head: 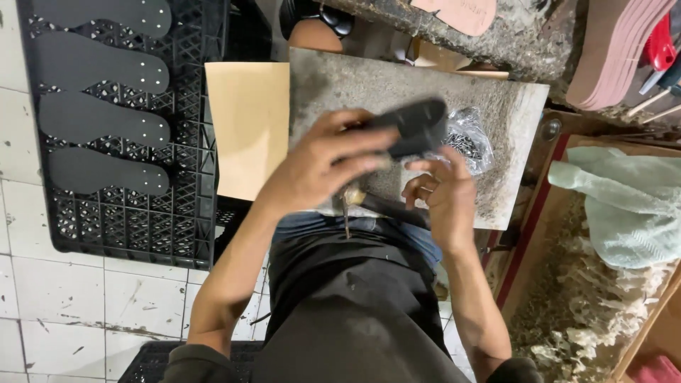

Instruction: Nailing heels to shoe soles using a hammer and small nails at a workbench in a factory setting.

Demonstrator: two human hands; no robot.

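Left hand (pixel 323 167): fingers closed around a black sole piece (pixel 411 126), held blurred above the grey tabletop (pixel 355 85). Right hand (pixel 443 191): fingers curled, contents not discernible, beside a clear bag of nails (pixel 468 142). Black soles (pixel 106 120) lie on a crate (pixel 142 220).

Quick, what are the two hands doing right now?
Left hand: closed around a black sole.
Right hand: fingers curled under the sole; grip cannot be told.
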